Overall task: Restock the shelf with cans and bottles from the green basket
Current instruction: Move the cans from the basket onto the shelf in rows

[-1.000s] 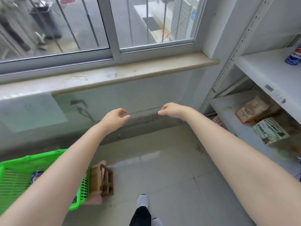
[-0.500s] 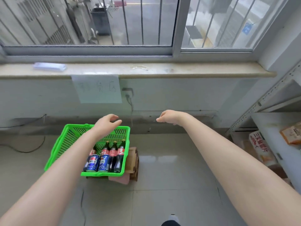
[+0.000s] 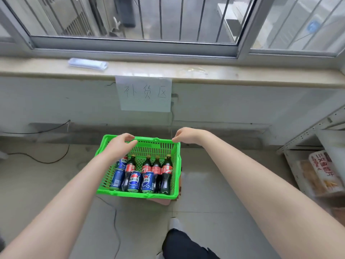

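Compared with a moment ago, your view centres on the green slatted plastic basket (image 3: 136,195) below the windowsill, and both hands now hover at its far rim, so a pick looks close. Your left hand (image 3: 121,144) and right hand (image 3: 186,136) are loosely curled, holding nothing. Blue drink cans (image 3: 134,181) and dark red-labelled bottles (image 3: 166,174) stand packed inside; the white metal shelf (image 3: 326,126) waits far right.

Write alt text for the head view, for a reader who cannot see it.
Two bare arms reach toward a green basket, left hand and right hand loosely curled near its far rim, holding nothing. It holds blue cans and dark bottles with red labels. A handwritten paper sign hangs below the windowsill behind.
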